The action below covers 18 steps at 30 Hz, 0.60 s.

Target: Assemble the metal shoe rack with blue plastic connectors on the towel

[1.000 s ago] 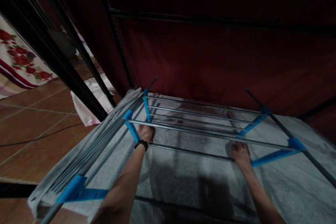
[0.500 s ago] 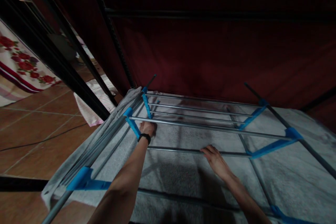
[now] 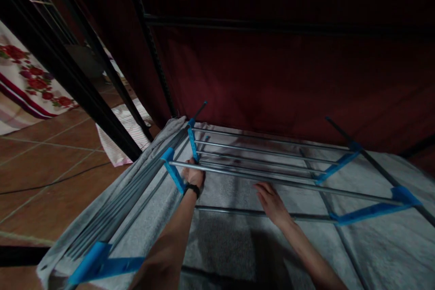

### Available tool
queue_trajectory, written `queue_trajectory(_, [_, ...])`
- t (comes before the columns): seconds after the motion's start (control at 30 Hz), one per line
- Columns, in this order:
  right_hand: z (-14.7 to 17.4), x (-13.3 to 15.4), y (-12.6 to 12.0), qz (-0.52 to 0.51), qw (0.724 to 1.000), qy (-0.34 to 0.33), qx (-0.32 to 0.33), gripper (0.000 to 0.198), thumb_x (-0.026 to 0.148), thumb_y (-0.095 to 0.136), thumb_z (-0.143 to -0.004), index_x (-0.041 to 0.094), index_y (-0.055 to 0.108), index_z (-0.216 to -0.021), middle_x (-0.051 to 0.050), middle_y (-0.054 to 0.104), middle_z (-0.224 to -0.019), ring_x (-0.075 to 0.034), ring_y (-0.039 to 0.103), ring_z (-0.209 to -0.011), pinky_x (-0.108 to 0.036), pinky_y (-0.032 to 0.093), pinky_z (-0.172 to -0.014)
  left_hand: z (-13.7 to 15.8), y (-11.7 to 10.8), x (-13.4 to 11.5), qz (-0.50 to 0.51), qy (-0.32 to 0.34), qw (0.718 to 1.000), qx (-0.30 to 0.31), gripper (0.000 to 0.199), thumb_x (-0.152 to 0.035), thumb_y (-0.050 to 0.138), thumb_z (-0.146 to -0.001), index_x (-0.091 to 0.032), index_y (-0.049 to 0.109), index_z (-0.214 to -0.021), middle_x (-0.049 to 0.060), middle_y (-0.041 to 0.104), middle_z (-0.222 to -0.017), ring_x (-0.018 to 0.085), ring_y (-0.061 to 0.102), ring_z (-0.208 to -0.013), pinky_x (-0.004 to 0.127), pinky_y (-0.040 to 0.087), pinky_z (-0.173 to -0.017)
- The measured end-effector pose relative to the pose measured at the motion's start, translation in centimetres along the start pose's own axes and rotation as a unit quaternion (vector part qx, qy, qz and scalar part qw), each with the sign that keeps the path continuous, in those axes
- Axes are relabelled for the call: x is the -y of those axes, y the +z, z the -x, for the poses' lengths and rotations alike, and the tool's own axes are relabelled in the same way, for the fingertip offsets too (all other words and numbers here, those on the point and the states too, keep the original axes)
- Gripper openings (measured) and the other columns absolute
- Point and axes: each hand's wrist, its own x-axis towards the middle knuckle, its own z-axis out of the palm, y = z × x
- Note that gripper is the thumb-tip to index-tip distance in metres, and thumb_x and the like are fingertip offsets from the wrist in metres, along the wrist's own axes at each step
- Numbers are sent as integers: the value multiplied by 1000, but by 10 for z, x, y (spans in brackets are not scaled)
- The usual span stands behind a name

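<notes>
A rack frame of grey metal rods (image 3: pixel 234 171) joined by blue plastic brackets (image 3: pixel 175 172) lies on a grey towel-like cloth (image 3: pixel 224 240). My left hand (image 3: pixel 193 174), a black band on its wrist, reaches under the front rod. Its fingers close around the lower end of the rear left bracket (image 3: pixel 193 145), where a thin rod meets it; the fingertips are partly hidden. Extended past the lower rod (image 3: pixel 231 210), my right hand (image 3: pixel 272 201) has its fingers loosely stretched just below the front rod and holds nothing.
Several loose grey rods (image 3: pixel 118 197) lie bundled along the cloth's left edge. A dark red curtain (image 3: pixel 272 81) hangs behind, with black metal posts (image 3: pixel 91 95) at left. Beyond them are floor tiles (image 3: pixel 61 158), a striped cloth (image 3: pixel 118 131) and a dark cable (image 3: pixel 54 183).
My right hand has come off the lower rod and moved forward toward the upper rods. My left hand stays at the rear left bracket. The view has shifted slightly.
</notes>
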Motion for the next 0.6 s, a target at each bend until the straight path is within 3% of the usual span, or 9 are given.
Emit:
queue_trajectory(0.13, [-52,14,39,80,996,-25,-30,48,17,39,-99,28,62,-140,-8,64,-141,-26,58,-130,-52,49,-111,-4,4,7,-29,-3,1000,3,19,-21,63,-85,-20,67,-104,11,69,-105,32,63,-105,44,49,-93])
queue_trajectory(0.23, [-83,19,56,137,991,-9,-5,48,14,40,-98,24,62,-140,-12,64,-140,-30,55,-130,-54,44,-112,-7,8,10,-44,2,999,2,18,-19,57,-87,-20,65,-103,11,66,-102,31,62,-107,43,47,-98])
queue_trajectory(0.43, [-113,17,59,165,985,32,39,35,10,44,-96,20,71,-115,-16,67,-126,-32,59,-120,-51,46,-106,-5,10,12,-48,34,998,5,14,-15,50,-89,-20,61,-98,8,61,-93,30,60,-104,42,45,-94])
queue_trajectory(0.6, [-114,12,56,147,988,12,36,33,11,45,-98,23,70,-117,-12,66,-132,-28,55,-127,-43,44,-111,-6,9,14,-48,32,998,15,11,-18,50,-94,-18,61,-93,8,63,-94,29,61,-101,41,46,-86])
